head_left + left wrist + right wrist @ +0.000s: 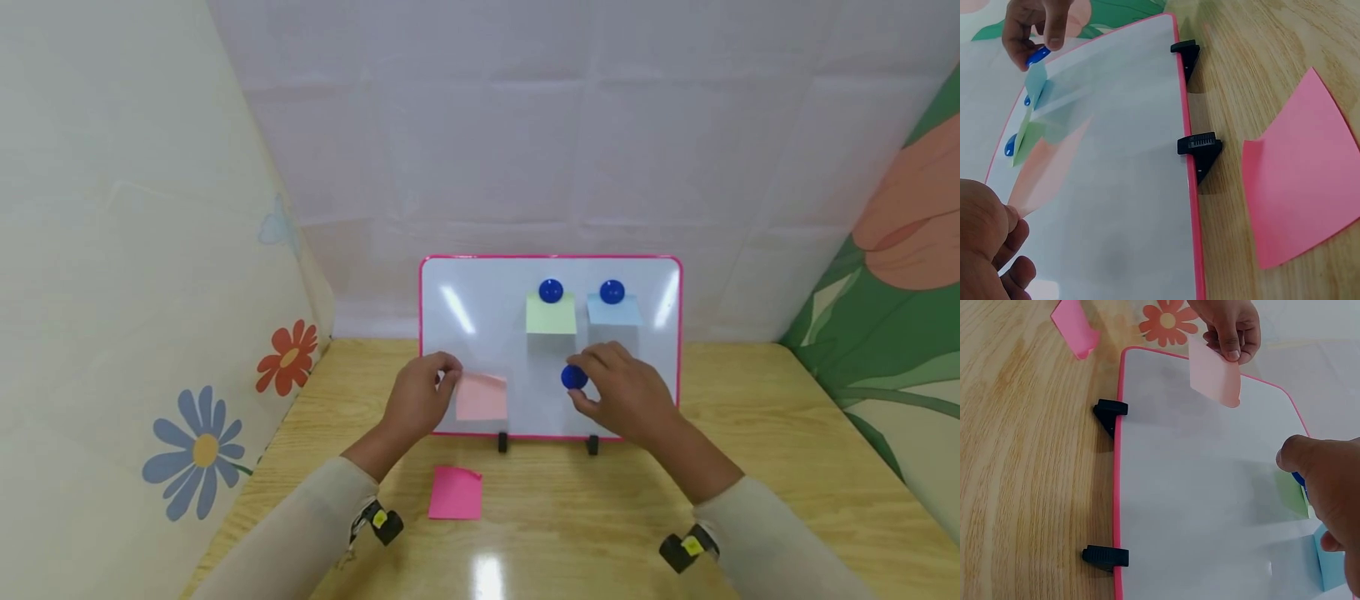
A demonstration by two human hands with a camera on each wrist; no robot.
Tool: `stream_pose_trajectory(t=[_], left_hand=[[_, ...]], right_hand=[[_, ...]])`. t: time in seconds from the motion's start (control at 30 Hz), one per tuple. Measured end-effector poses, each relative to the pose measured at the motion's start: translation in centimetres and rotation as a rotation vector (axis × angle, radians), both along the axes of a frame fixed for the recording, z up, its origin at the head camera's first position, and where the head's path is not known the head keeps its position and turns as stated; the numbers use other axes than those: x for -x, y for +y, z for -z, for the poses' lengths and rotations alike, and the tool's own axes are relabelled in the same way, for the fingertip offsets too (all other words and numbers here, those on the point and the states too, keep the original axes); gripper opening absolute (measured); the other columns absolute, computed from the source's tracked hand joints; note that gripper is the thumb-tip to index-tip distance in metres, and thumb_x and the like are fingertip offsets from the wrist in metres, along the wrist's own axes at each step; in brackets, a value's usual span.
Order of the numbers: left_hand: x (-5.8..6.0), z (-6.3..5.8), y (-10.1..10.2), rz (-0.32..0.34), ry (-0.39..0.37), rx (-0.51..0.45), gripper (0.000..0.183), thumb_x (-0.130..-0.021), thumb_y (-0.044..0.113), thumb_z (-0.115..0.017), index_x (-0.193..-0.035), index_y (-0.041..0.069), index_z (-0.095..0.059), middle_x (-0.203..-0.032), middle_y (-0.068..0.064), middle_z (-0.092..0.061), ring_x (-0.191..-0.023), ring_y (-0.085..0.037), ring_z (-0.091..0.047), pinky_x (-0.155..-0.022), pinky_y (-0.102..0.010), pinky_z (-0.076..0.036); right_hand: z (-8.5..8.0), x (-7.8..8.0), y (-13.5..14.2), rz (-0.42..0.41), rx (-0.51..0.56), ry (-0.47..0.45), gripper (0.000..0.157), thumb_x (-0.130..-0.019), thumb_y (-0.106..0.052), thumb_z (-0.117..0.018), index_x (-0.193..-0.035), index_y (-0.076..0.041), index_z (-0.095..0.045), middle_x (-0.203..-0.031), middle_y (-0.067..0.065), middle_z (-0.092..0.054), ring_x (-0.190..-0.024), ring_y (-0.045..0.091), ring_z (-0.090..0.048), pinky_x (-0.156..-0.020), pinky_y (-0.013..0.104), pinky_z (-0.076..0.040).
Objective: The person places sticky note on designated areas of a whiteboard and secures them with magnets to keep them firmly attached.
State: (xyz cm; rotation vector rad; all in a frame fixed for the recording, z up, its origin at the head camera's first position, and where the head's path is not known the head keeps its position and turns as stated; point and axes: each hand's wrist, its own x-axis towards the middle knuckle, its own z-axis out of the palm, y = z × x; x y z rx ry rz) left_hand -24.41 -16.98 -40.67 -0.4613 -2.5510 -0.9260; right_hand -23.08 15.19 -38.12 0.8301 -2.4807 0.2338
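1 pale pink note (482, 398), a thin square of paper, is pinched at its upper corner between thumb and forefinger of the left hand (420, 396); the sheet hangs before the lower left part of a whiteboard (480, 283), its upper edge slightly wavy. The right hand (630, 396) grips a round, glossy blue magnet (574, 377) by the rim, thumb and forefinger curled to either side. From where I stand, the disc is in front of the board, below 2 mounted sheets. Of these, the light green note (551, 318) sits under 1 smooth blue dome (551, 291), the pale blue note (613, 312) under a matching dome (612, 292); both papers tilt outward at their lower edges and shade the shiny white surface. The board is a round-cornered rectangle with a narrow bright pink frame, its lower edge set in 2 black, wedge-shaped clips (503, 442). On the tabletop (750, 467), streaked with pale wood grain, lies a hot pink note (455, 493), square, its upper edge curled. Creased whitish cloth (525, 150) hangs behind; the side panel (112, 292) bears flat-petalled flowers, 1 red and 1 slate blue.
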Motion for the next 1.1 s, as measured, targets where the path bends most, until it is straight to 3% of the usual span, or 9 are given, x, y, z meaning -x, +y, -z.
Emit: stream_pose_trajectory(t=[1.1], left_hand=[[1.5,-1.6,0.0,-0.004,0.033,0.01,0.008,-0.101,0.01,-0.066,-0.104,0.008,-0.072,-0.097,-0.003,-0.071,-0.081,-0.02,-0.057,-0.072,-0.039,-0.05]], right_hand=[[-1.0,0.8,-1.3,0.011,-0.014,0.025,0.047,-0.083,-0.03,-0.087,-0.122,-0.011,-0.069,-0.114,0.007,-0.064,-0.104,0.024,-0.06,-0.071,0.034,-0.058]])
